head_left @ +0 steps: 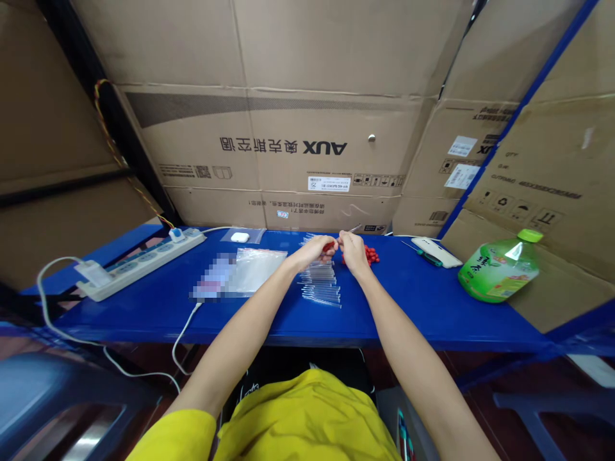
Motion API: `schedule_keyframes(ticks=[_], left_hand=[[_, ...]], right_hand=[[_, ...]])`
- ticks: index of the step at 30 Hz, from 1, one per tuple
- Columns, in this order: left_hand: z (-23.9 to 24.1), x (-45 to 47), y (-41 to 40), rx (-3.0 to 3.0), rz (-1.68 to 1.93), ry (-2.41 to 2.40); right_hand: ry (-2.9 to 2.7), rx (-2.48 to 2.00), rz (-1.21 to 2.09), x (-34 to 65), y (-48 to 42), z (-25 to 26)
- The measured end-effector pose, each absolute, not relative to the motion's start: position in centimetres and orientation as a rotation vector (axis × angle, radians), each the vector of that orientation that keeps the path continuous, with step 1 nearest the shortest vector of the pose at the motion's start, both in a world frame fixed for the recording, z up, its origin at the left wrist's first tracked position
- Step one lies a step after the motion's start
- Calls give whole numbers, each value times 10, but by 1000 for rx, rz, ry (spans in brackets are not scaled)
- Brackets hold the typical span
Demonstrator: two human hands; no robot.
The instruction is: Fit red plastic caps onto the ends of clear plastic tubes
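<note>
My left hand (pixel 318 249) and my right hand (pixel 353 250) meet above the middle of the blue table (pixel 432 307), fingers pinched. Between the left fingertips shows a small red piece (pixel 329 246). A thin clear tube (pixel 354 228) sticks up and right from the right fingers. Below the hands lies a row of clear tubes (pixel 321 285). A pile of small red pieces (pixel 371 255) sits just right of my right hand.
A white power strip (pixel 139 262) with cables lies at the left. Clear plastic bags (pixel 252 269) and a small white case (pixel 239 237) sit left of the hands. A screwdriver (pixel 425 254), a white device (pixel 437 251) and a green bottle (pixel 500 269) lie right. Cardboard boxes (pixel 298 153) wall the back.
</note>
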State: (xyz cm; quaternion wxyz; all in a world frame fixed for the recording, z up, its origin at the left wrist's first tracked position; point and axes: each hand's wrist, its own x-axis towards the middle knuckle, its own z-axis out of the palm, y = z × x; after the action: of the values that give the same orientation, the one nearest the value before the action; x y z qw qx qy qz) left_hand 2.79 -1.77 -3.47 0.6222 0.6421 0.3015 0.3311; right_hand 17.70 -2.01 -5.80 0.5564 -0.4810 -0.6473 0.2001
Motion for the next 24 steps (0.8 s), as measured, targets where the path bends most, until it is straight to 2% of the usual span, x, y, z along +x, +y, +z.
schedule_keyframes(ticks=[3, 8, 13, 24], left_hand=[[-32, 23, -17, 1541, 738, 684], [-36, 27, -15, 1917, 1034, 808], [-40, 31, -14, 2223, 1102, 973], [-36, 37, -17, 1961, 1125, 905]], right_hand=[[-1570, -1094, 487, 178, -21, -57], [-1583, -1250, 252, 173, -25, -57], [-1560, -1386, 125, 165, -27, -58], [-1441, -1261, 270, 166, -22, -57]])
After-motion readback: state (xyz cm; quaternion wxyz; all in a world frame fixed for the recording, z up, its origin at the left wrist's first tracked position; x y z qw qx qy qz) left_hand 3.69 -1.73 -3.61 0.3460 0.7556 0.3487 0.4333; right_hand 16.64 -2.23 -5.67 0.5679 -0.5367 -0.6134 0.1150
